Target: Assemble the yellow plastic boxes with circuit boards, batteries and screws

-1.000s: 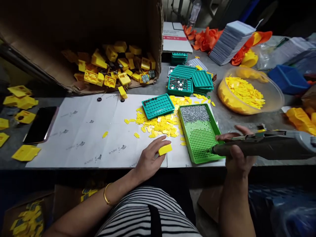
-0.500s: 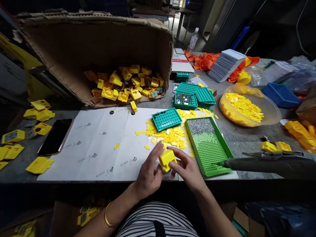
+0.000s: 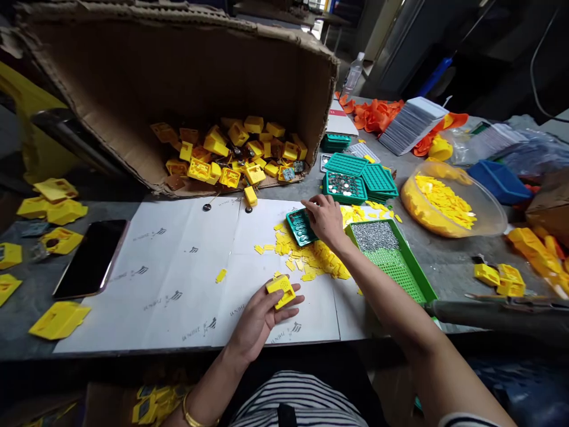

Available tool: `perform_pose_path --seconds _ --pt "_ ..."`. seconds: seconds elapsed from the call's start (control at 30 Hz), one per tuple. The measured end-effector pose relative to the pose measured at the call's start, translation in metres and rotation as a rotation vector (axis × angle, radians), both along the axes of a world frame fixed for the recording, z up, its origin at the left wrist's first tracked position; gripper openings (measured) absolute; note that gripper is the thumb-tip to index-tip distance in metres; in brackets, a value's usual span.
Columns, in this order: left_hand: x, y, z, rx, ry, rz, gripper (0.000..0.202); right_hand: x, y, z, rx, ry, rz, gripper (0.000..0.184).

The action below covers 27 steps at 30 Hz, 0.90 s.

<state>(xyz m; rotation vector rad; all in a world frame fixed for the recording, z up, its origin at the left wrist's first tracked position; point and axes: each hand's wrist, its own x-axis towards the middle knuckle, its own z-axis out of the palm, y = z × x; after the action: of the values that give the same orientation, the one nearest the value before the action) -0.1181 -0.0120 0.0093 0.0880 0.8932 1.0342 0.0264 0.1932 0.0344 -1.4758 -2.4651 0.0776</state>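
Note:
My left hand point(image 3: 262, 313) is closed round a small yellow plastic housing point(image 3: 280, 290), held just above the white paper sheet point(image 3: 178, 261) near the table's front edge. My right hand point(image 3: 325, 218) reaches forward over a teal cell tray point(image 3: 299, 225), its fingers curled down onto the tray; what the fingertips pinch is hidden. A scatter of small yellow chips point(image 3: 311, 255) lies on the paper between the two hands. The dark electric screwdriver point(image 3: 498, 314) lies on the table at the right, with no hand on it.
A tipped cardboard box point(image 3: 178, 89) holds several yellow housings point(image 3: 231, 154). A green pegged tray point(image 3: 391, 258) with silver screws sits right of my right hand. More teal trays point(image 3: 360, 175), a clear bowl point(image 3: 484, 228) of yellow chips and a black phone point(image 3: 91, 258) are about.
My right hand let go of the screwdriver, met the left hand at the yellow housing, then reached forward to the teal tray. The left hand keeps the housing. The camera tilted up.

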Motion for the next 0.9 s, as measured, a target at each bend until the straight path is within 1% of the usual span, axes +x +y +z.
perform_pose_path --seconds 0.1,0.17,0.3,0.43,0.53,0.63,0.77,0.9 --pt "-0.007 0.0 -0.001 0.003 0.026 -0.009 0.049 -0.002 0.007 -0.006 -0.035 -0.005 0.025 0.031" --pt "-0.01 0.0 -0.003 0.007 0.045 -0.011 0.049 0.0 0.008 -0.006 -0.063 0.026 0.019 0.03" --pt "-0.012 0.002 -0.005 0.011 0.054 -0.03 0.045 0.002 0.015 -0.001 -0.187 0.141 -0.008 0.028" --pt "-0.012 0.004 -0.006 0.012 0.056 -0.034 0.043 -0.006 0.025 0.004 -0.32 0.21 -0.01 0.027" --pt "-0.012 0.004 -0.006 0.009 0.051 -0.026 0.043 -0.012 0.03 0.01 -0.375 0.179 0.001 0.018" --pt "-0.013 0.004 -0.005 0.015 0.048 -0.009 0.04 -0.009 0.031 0.018 -0.408 0.106 0.012 0.015" --pt "-0.014 0.003 -0.002 0.022 0.046 0.0 0.041 0.003 0.03 0.028 -0.433 0.044 0.009 0.015" --pt "-0.013 0.003 -0.003 0.027 0.049 -0.014 0.039 0.007 0.028 0.03 -0.474 0.052 0.023 0.021"
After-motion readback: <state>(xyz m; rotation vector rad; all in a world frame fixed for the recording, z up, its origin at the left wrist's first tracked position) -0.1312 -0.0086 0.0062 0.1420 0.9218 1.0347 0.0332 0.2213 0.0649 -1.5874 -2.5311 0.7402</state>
